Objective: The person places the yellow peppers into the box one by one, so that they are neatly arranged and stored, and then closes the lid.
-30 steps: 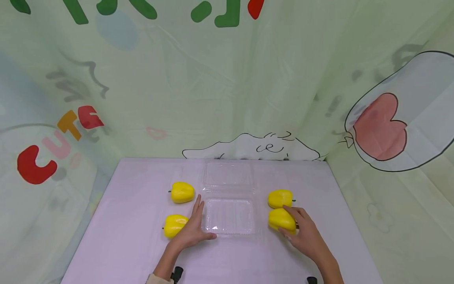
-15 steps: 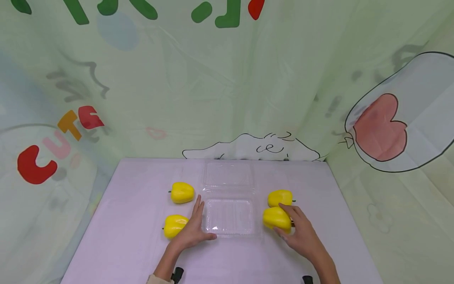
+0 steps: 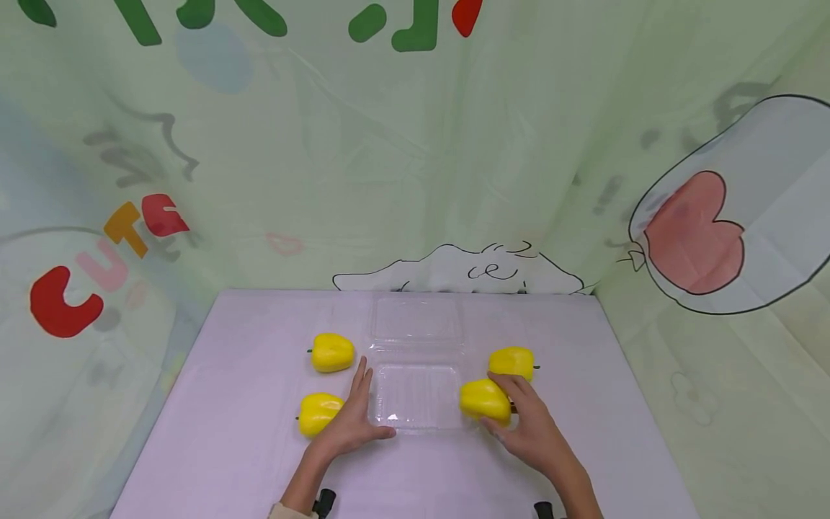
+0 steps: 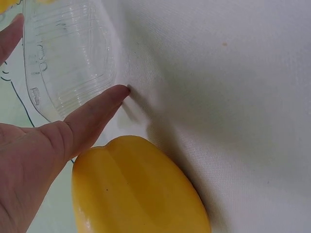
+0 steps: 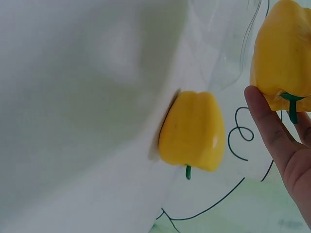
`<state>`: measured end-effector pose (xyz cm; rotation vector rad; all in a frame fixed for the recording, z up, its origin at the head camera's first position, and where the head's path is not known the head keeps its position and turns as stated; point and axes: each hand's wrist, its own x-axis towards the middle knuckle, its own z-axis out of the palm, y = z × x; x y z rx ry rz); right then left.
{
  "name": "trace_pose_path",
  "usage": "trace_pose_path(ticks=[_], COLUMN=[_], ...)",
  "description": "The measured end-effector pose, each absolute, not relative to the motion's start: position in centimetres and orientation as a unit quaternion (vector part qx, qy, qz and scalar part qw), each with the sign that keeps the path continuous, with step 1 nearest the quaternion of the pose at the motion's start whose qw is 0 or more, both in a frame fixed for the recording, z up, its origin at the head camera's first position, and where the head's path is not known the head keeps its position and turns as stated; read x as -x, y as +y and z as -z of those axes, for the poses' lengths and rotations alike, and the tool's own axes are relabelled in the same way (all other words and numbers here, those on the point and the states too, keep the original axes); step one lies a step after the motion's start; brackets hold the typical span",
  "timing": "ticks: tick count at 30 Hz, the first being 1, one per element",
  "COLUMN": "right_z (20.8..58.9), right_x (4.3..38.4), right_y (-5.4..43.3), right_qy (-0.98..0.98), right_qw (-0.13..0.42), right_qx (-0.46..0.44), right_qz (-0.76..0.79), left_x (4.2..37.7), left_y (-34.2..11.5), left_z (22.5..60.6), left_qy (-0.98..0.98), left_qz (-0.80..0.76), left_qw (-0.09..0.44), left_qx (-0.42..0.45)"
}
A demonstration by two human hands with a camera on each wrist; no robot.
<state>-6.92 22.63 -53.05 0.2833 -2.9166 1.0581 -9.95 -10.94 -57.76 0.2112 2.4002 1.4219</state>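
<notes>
Moved: right hand (image 3: pixel 530 427) plus gripped yellow pepper (image 3: pixel 483 401), toward 9 o'clock | R fingertips pinch pepper at clear tray (image 3: pixel 418 398), 3 o'clock edge | left hand (image 3: pixel 350 424) fingers straight, tray's 9 o'clock | risk: fingertip-only pinch may slip; low carry may clip tray

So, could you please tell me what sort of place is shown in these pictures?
Probably a small screened-off booth, perhaps for demonstrations: a printed curtain closes off the back and both sides of a pale table, with yellow peppers and a clear plastic box on it.
</notes>
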Motion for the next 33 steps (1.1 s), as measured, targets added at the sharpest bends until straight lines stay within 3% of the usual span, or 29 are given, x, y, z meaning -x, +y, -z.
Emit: trace_pose_path(ticks=[33], right_z=[53.7], right_x=[7.7], right_y=[17.6], right_qy=[-0.925], right_qw=[-0.038], right_qx=[-0.102], right_qz=[-0.363], left_x=[10.0], left_y=[-10.9], left_z=[57.9], left_qy=[0.845], left_qz=[-0.502], left_qw=[0.168], left_qx=[-0.074])
